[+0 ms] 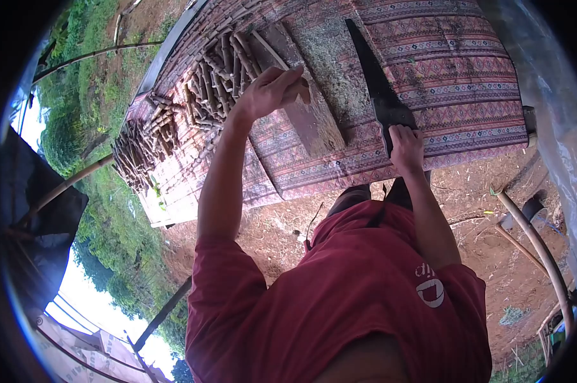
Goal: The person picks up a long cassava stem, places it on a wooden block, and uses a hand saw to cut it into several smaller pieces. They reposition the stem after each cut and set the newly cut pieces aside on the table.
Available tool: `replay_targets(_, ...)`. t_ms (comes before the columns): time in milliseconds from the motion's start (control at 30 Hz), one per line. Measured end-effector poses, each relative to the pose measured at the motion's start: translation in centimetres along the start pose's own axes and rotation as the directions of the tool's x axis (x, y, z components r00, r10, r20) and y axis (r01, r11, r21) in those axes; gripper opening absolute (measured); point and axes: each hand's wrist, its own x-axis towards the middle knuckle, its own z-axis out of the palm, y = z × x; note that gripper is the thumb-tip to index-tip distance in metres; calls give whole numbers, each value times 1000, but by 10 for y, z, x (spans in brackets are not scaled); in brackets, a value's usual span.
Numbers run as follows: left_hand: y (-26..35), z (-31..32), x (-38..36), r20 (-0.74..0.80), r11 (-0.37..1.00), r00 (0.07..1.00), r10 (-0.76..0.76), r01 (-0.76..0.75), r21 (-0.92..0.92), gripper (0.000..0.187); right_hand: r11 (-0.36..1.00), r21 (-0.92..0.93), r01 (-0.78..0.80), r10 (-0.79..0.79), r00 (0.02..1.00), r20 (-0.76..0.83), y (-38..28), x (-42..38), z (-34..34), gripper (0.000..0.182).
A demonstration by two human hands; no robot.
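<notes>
My right hand is closed round the handle of a black handsaw. The blade points away from me over the patterned cloth, beside a patch of sawdust. My left hand hovers over a wooden board, its fingers loosely bent and apart from the thumb; I make out nothing held in it. Just beyond and left of that hand lies a pile of short cut sticks.
A patterned cloth covers the table. More cut stems lie heaped at its left end. Clear plastic sheeting hangs at the right. Wooden poles stand around, over bare reddish soil.
</notes>
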Motion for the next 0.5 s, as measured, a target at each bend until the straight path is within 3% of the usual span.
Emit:
replay_targets(133,-1,-8,2,27,999,1000,-3,4,-39,54,1000,6,-6,6,1000,12,0,1,0,27)
replay_targets(233,-7,-12,5,33,996,999,-8,11,-84,36,1000,10,-7,7,1000,25,0,0,0,28)
replay_targets(267,-9,-15,6,224,874,915,-337,392,-287,32,1000,12,-8,8,1000,30,1,1,1,28)
replay_targets(300,-7,-24,14,457,582,697,-553,716,-386,30,1000,17,-7,7,1000,22,1,1,1,28)
replay_targets(367,3,-38,33,623,287,438,-648,898,-333,32,1000,24,-6,6,1000,3,0,2,1,29)
replay_targets(433,22,-45,54,476,483,537,-696,842,-243,39,1000,23,-8,8,1000,-11,1,0,2,25)
replay_targets(500,45,-45,58,250,620,657,-711,754,-218,29,1000,26,-1,2,999,-44,-2,6,1,26)
